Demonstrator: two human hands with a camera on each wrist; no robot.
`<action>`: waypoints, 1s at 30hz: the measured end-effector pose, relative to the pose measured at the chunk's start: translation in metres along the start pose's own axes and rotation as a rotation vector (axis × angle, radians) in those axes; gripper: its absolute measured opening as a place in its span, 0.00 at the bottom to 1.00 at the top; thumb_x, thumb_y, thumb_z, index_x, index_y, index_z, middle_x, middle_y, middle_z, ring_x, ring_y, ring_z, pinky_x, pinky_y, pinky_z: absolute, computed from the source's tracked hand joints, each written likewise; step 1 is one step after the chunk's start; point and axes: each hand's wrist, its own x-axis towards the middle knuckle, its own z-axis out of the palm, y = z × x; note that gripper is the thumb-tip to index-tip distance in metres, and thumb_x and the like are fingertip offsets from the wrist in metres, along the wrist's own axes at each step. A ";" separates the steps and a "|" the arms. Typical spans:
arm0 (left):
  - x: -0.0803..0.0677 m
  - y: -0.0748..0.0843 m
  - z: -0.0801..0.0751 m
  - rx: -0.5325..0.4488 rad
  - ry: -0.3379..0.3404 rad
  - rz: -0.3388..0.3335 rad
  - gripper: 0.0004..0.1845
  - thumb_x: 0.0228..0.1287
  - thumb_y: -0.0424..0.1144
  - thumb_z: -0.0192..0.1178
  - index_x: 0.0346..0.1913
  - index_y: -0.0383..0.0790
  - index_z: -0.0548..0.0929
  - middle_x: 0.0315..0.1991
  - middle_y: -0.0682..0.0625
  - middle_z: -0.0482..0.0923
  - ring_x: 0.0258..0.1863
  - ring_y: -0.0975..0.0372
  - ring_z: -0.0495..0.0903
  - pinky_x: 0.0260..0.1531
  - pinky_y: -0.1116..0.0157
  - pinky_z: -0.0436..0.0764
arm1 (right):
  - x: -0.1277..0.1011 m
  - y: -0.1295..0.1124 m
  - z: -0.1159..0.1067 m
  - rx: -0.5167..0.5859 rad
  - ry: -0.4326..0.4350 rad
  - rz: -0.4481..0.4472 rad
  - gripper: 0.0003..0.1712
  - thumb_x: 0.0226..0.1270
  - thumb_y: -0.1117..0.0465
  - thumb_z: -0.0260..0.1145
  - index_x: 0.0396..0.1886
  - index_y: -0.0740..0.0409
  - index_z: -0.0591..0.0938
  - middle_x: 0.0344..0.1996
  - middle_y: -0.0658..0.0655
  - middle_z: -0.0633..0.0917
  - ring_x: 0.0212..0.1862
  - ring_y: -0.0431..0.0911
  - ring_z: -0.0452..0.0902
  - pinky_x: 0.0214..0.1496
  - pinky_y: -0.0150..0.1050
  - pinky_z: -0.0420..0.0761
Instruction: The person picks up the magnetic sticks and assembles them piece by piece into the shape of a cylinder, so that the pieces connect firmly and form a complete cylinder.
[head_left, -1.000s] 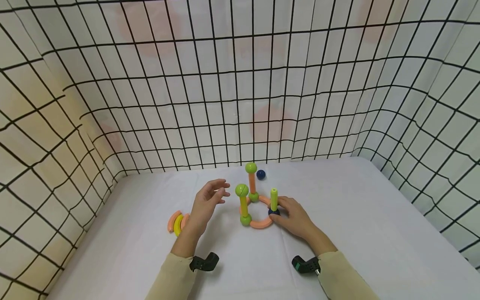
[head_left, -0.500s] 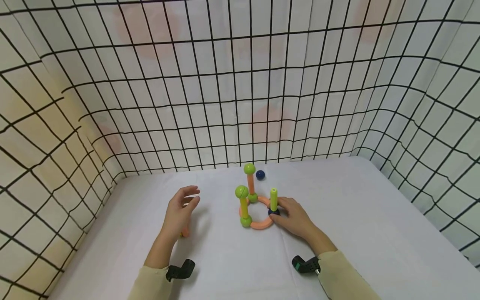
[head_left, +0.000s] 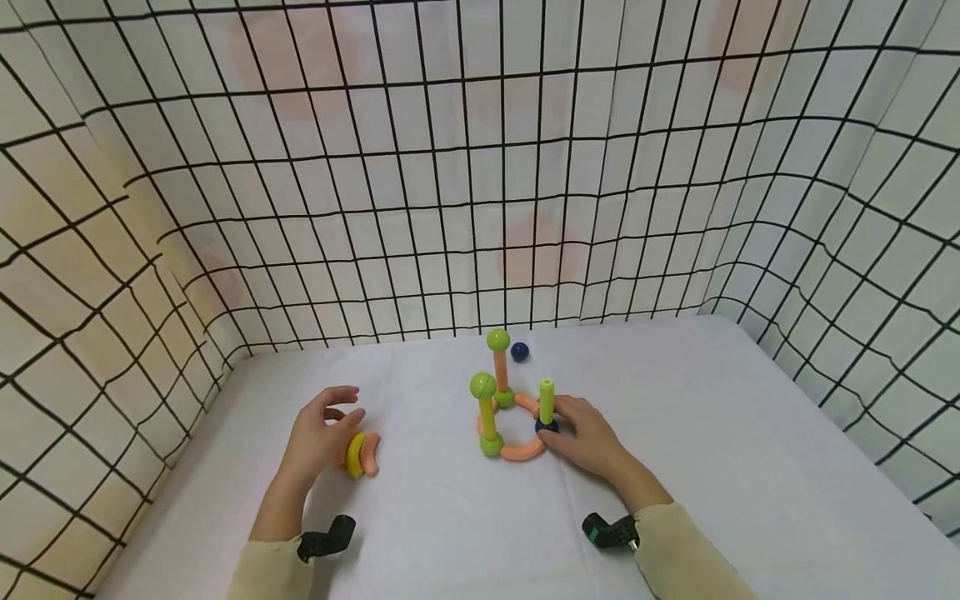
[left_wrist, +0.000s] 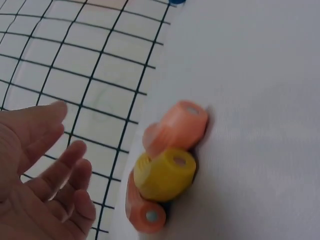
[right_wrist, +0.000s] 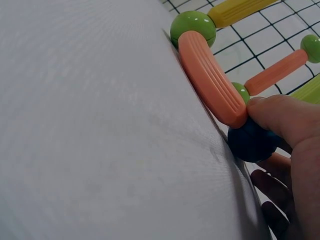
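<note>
Head view shows three bent bars (head_left: 369, 454), pink, yellow and pink, side by side on the bench (head_left: 697, 392), just to the right of the left hand (head_left: 318, 437), the nearer hand. They point roughly toward and away from the person. The left hand has loosely bent fingers and holds nothing. Well apart, the right hand (head_left: 588, 437) pinches the low blue ball (right_wrist: 250, 142) of the ring (head_left: 522, 452), under the lime post (head_left: 547, 400). Behind the ring sits a loose ball (head_left: 520, 352).

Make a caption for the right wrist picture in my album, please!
The right hand grips a dark blue ball touching a curved orange piece, whose other end meets a shiny green ball.
</note>
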 end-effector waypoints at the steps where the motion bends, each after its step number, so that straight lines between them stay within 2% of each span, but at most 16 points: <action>1: 0.000 -0.002 -0.001 0.026 -0.009 -0.014 0.24 0.70 0.41 0.62 0.67 0.42 0.73 0.63 0.41 0.75 0.54 0.51 0.74 0.44 0.68 0.77 | 0.000 0.000 0.001 0.007 -0.006 0.002 0.24 0.66 0.50 0.69 0.60 0.48 0.80 0.63 0.55 0.80 0.67 0.56 0.71 0.68 0.61 0.70; 7: 0.000 -0.016 -0.013 0.166 -0.077 -0.070 0.33 0.67 0.43 0.64 0.71 0.38 0.66 0.64 0.33 0.70 0.54 0.43 0.75 0.46 0.56 0.82 | 0.000 0.000 0.002 -0.001 -0.004 -0.009 0.23 0.66 0.50 0.69 0.59 0.47 0.80 0.63 0.53 0.80 0.67 0.55 0.72 0.68 0.60 0.71; 11: 0.001 -0.023 -0.018 0.228 -0.112 -0.098 0.34 0.65 0.45 0.66 0.70 0.36 0.67 0.61 0.31 0.72 0.48 0.46 0.76 0.40 0.59 0.79 | 0.000 0.001 0.002 -0.022 0.008 -0.021 0.23 0.66 0.50 0.69 0.60 0.48 0.80 0.62 0.52 0.81 0.66 0.54 0.73 0.66 0.59 0.73; 15: 0.001 -0.029 -0.018 0.230 -0.138 -0.128 0.32 0.64 0.47 0.68 0.66 0.35 0.71 0.55 0.33 0.76 0.39 0.54 0.75 0.34 0.65 0.75 | 0.000 0.001 0.001 -0.018 0.005 -0.009 0.23 0.66 0.50 0.69 0.60 0.48 0.80 0.62 0.52 0.80 0.65 0.53 0.73 0.66 0.58 0.73; 22: 0.000 -0.034 -0.016 0.201 -0.137 -0.156 0.26 0.64 0.46 0.67 0.58 0.32 0.79 0.46 0.39 0.80 0.29 0.59 0.74 0.28 0.66 0.76 | 0.000 -0.001 0.001 -0.013 -0.001 0.003 0.23 0.66 0.50 0.69 0.60 0.48 0.80 0.62 0.52 0.80 0.65 0.54 0.73 0.66 0.58 0.73; 30: 0.003 -0.037 -0.013 0.218 -0.106 -0.160 0.23 0.65 0.49 0.67 0.52 0.32 0.84 0.36 0.45 0.83 0.29 0.59 0.75 0.28 0.66 0.75 | -0.001 -0.003 -0.001 -0.013 0.007 -0.013 0.23 0.66 0.50 0.69 0.60 0.49 0.80 0.62 0.53 0.81 0.65 0.54 0.73 0.65 0.58 0.74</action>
